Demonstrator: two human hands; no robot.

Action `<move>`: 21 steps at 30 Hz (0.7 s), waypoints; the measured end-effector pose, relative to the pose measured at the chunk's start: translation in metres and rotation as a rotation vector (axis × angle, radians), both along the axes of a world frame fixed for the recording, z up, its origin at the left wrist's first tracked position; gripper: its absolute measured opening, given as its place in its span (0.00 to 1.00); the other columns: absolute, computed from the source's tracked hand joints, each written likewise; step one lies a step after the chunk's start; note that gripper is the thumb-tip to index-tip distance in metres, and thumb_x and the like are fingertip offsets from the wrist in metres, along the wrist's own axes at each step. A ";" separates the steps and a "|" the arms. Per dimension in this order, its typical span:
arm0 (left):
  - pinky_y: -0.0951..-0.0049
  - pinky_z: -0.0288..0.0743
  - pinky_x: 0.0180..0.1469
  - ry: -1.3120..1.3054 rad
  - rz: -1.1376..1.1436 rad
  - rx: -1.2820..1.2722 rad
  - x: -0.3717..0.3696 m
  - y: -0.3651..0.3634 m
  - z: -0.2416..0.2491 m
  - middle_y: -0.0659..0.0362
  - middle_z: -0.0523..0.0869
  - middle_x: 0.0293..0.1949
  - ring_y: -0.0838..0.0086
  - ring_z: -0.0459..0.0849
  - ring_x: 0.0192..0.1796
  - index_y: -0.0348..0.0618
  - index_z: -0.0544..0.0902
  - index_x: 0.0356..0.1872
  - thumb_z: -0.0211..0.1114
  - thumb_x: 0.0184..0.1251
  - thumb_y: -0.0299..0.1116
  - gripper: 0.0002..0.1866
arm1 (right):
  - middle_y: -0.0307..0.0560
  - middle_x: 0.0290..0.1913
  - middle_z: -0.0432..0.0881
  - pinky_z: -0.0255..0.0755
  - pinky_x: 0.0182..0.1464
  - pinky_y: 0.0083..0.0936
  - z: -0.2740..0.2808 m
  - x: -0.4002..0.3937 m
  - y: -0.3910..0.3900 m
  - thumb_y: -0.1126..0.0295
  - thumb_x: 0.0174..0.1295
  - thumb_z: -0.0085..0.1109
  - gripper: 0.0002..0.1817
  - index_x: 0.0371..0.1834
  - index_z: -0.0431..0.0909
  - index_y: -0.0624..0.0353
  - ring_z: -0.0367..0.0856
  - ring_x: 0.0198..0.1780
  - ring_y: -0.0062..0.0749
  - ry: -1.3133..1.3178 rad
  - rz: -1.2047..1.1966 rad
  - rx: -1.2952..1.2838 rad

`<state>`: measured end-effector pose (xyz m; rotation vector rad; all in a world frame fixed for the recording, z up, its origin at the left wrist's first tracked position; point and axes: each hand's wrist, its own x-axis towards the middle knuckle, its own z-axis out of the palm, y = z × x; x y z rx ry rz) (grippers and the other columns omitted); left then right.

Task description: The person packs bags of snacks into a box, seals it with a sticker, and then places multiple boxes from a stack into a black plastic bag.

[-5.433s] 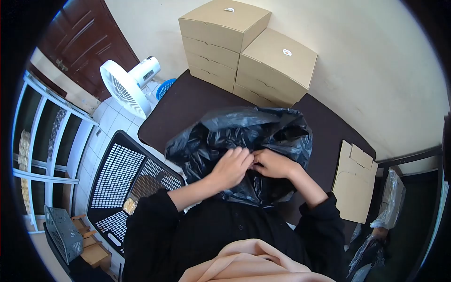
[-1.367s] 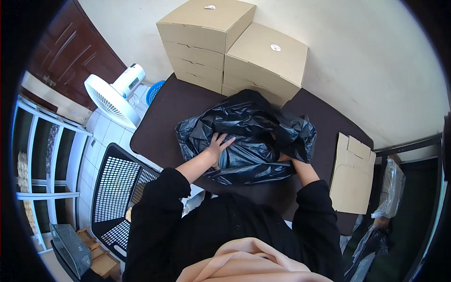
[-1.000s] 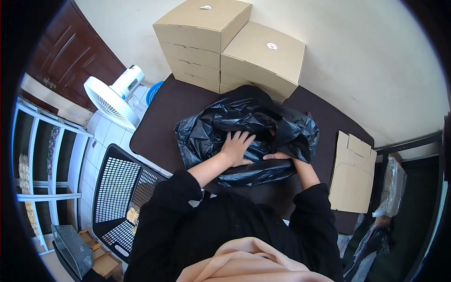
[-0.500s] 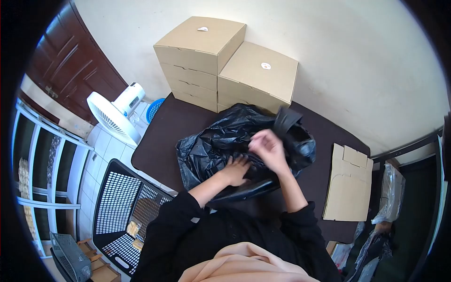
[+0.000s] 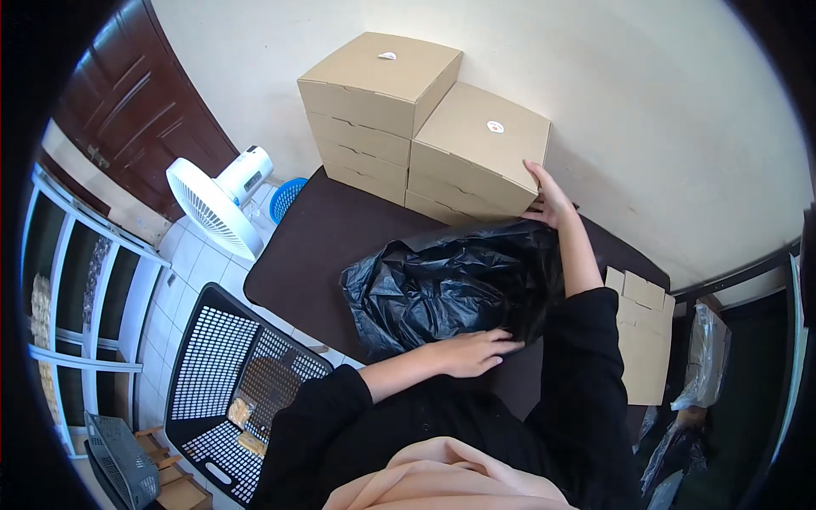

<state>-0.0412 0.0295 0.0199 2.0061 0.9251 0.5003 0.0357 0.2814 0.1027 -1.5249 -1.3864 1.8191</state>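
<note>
A black plastic bag lies crumpled and spread on the dark brown table. My left hand rests along the bag's near edge, fingers stretched out to the right. At the bag's far right corner is my right hand, its fingers spread apart. Those fingertips overlap the front right corner of the shorter stack of cardboard boxes. Beside it on the left stands a taller stack of cardboard boxes, with a small round sticker on the top one.
Flattened cardboard lies at the table's right end, partly behind my right sleeve. A black perforated basket with small yellowish packs stands at lower left. Beyond the table's left edge are a white fan and a blue basket.
My right hand has moved from over the bag to its far right corner by the boxes. My left hand has slid right and nearer to me. The bag's raised right part now lies flatter.
</note>
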 end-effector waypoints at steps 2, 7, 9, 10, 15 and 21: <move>0.60 0.64 0.58 0.170 -0.056 -0.004 0.008 -0.008 0.002 0.48 0.61 0.62 0.56 0.68 0.58 0.56 0.60 0.64 0.47 0.64 0.33 0.25 | 0.58 0.61 0.59 0.60 0.57 0.44 0.010 0.001 -0.007 0.34 0.41 0.55 0.51 0.65 0.52 0.55 0.60 0.61 0.50 -0.055 0.053 0.072; 0.59 0.66 0.55 0.252 -0.101 0.038 0.025 -0.022 -0.017 0.48 0.62 0.61 0.56 0.69 0.56 0.58 0.59 0.64 0.51 0.62 0.35 0.27 | 0.55 0.58 0.63 0.61 0.54 0.40 -0.012 0.001 -0.013 0.40 0.43 0.57 0.46 0.62 0.58 0.56 0.64 0.56 0.46 0.116 -0.114 0.029; 0.59 0.66 0.54 0.268 -0.111 0.048 0.026 -0.024 -0.018 0.48 0.62 0.61 0.56 0.69 0.55 0.58 0.59 0.64 0.52 0.61 0.36 0.28 | 0.54 0.57 0.64 0.61 0.54 0.39 -0.014 0.002 -0.018 0.42 0.44 0.57 0.43 0.61 0.59 0.57 0.65 0.55 0.45 0.237 -0.152 0.043; 0.59 0.66 0.53 0.312 -0.117 0.070 0.026 -0.026 -0.018 0.48 0.62 0.61 0.56 0.69 0.55 0.59 0.59 0.64 0.53 0.60 0.36 0.29 | 0.53 0.55 0.66 0.63 0.52 0.37 -0.013 0.006 -0.021 0.45 0.46 0.56 0.40 0.59 0.61 0.57 0.66 0.54 0.42 0.321 -0.128 0.078; 0.59 0.66 0.53 0.373 -0.101 0.133 0.024 -0.033 -0.016 0.49 0.62 0.61 0.56 0.69 0.55 0.59 0.57 0.65 0.56 0.57 0.34 0.32 | 0.50 0.44 0.76 0.73 0.40 0.30 0.008 0.045 -0.052 0.54 0.57 0.47 0.24 0.50 0.68 0.60 0.77 0.41 0.33 0.676 -0.068 0.002; 0.59 0.63 0.57 0.363 -0.018 0.313 0.029 -0.039 -0.032 0.51 0.67 0.58 0.58 0.67 0.59 0.56 0.64 0.62 0.55 0.55 0.29 0.29 | 0.56 0.40 0.80 0.77 0.40 0.31 -0.022 0.138 -0.110 0.61 0.57 0.46 0.21 0.44 0.72 0.70 0.82 0.38 0.37 0.744 -0.018 -0.171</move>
